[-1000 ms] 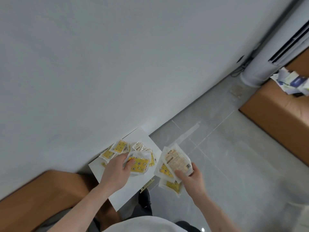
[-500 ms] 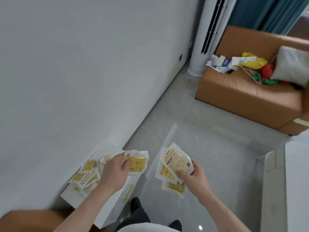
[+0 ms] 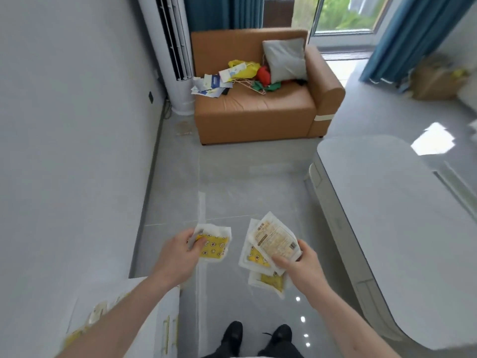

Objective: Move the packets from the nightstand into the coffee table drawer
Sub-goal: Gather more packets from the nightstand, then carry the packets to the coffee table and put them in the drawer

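Note:
My left hand (image 3: 178,257) pinches a yellow-and-white packet (image 3: 215,244) out over the grey floor. My right hand (image 3: 299,267) grips a fanned stack of several packets (image 3: 273,244), the top one turned to its printed back. The white nightstand (image 3: 160,306) is at the lower left under my left forearm, with blurred yellow packets (image 3: 98,313) lying on its top. The white coffee table (image 3: 387,215) stretches along the right side; its ribbed side wall (image 3: 335,220) faces me and no open drawer shows.
An orange sofa (image 3: 253,112) with a grey cushion, papers and clutter stands ahead against blue curtains. A tall white air conditioner (image 3: 170,47) is in the left corner beside the wall. Grey tiled floor lies between nightstand and coffee table. My black shoes (image 3: 258,334) show below.
My view has swung from the wall and nightstand toward the room. Both hands have come away from the nightstand, the left lifting one packet off the pile, the right keeping its stack.

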The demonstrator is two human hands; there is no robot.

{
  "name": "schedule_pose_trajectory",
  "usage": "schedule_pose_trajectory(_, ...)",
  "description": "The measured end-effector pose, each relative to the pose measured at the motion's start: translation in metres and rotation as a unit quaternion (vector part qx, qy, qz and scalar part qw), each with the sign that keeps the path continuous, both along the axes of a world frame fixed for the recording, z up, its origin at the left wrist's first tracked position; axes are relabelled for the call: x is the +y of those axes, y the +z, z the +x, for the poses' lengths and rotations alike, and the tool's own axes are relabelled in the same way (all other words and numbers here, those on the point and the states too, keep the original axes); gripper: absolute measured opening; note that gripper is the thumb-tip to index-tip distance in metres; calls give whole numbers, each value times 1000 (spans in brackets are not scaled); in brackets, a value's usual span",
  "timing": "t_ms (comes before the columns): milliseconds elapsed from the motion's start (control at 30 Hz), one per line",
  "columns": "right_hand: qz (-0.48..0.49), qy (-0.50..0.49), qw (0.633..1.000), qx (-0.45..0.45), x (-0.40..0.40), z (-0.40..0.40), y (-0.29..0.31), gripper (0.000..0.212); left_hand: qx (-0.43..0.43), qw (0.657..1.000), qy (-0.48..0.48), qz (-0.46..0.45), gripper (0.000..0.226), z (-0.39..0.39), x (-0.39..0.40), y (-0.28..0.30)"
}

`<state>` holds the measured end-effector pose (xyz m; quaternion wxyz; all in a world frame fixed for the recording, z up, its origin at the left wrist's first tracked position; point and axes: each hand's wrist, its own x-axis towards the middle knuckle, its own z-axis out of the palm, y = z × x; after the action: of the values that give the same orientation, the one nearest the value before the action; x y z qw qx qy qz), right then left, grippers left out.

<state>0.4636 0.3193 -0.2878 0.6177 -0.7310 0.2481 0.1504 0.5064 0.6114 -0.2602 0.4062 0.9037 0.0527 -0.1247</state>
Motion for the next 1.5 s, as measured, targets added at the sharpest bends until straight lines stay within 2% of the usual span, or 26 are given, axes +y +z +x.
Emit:
schedule_pose_trajectory(200,-6,-103,995,-16,-57,-58,13,33,-9,996,-75,-46,14,-5,-78,5)
schedule_pose_trajectory(467,24,-214,975,-60,-184,-144,32,32,-28,984,-168,-60,12,-41,-236,18)
schedule_pose_trajectory(667,5,-243,968,-56,-312,-226,38,35,-38,976,-191,-93,14,-110,-369,31)
schedule_pose_trajectory(833,-2,-247,967,-63,-391,-273,49,34,-34,976,-187,-110,15,-160,-440,38)
schedule_pose_trajectory(1167,14,-256,962,-94,-520,-284,58,35,-38,985,-158,-54,22,-153,-550,33)
schedule_pose_trajectory(1367,3,-257,962,-87,-626,-271,54,33,-20,983,-170,-61,15,-128,-665,12)
schedule_pose_trajectory(1500,-8,-274,959,-76,-700,-267,57,33,-11,978,-195,-80,23,-115,-755,6)
